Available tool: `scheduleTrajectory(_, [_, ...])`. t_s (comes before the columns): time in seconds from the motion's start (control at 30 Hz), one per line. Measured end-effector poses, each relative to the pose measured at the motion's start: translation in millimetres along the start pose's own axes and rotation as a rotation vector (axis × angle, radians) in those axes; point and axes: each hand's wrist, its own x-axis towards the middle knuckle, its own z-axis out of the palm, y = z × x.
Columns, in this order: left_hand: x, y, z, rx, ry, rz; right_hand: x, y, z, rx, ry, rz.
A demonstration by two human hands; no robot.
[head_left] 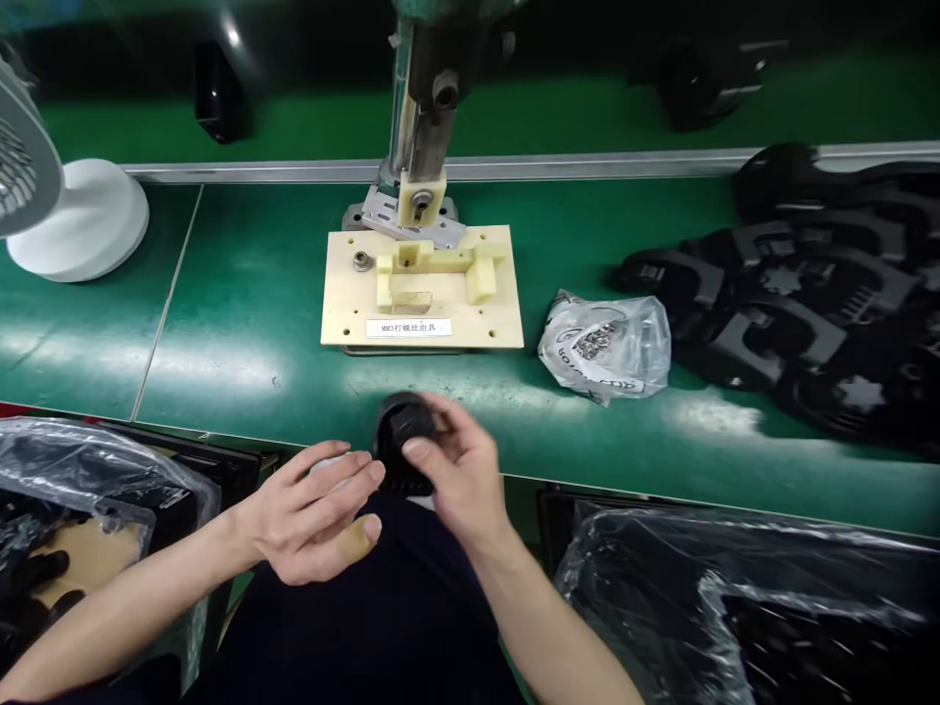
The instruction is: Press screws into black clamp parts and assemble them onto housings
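My right hand [466, 465] grips a black plastic part [397, 441] with a rounded top, just off the table's front edge. Its thumb presses on the near face, and the fingers are partly hidden behind. Close by on the left is my left hand [319, 514], its fingers spread and their tips beside the part; whether they touch it I cannot tell. Yellowish tape covers that hand's thumb. Beyond both hands, a cream fixture plate [338, 284] with raised blocks and a printed label lies under a metal press column [430, 142].
A clear bag of small screws [602, 343] lies right of the fixture. Several black moulded parts [778, 284] are piled at the far right. A white fan base [95, 220] stands at left. Plastic-lined bins [661, 578] flank my lap below the green table [242, 294].
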Motion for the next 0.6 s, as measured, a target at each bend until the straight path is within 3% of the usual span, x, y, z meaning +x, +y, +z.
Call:
scheduleTrajectory(0.13, [5.0, -1.8, 6.1, 0.037, 0.078, -0.037, 59.9, -36.9, -30.2, -0.529, 0.199, -0.555])
scheduleTrajectory(0.23, [4.8, -0.7, 11.9, -0.013, 0.042, -0.042, 111.0, -56.8, -44.4, -0.978, 0.0, -0.837])
scheduleTrajectory(0.3, [2.0, 1.7, 15.4, -0.051, 0.024, -0.059, 134.1, -60.5, -45.5, -1.19, -0.193, -0.864])
scheduleTrajectory(0.37, [-3.4, 4.0, 17.5, -0.071, 0.003, -0.086, 144.8, -57.8, -42.5, -1.321, -0.305, -0.828])
scheduleTrajectory(0.47, [-15.2, 4.7, 16.8, -0.074, -0.05, -0.122, 144.3, -50.4, -38.9, -1.353, -0.292, -0.744])
scheduleTrajectory(0.6, [-30.2, 1.2, 13.6, -0.066, -0.098, -0.168, 142.7, -50.8, -43.0, -1.205, -0.274, -0.685])
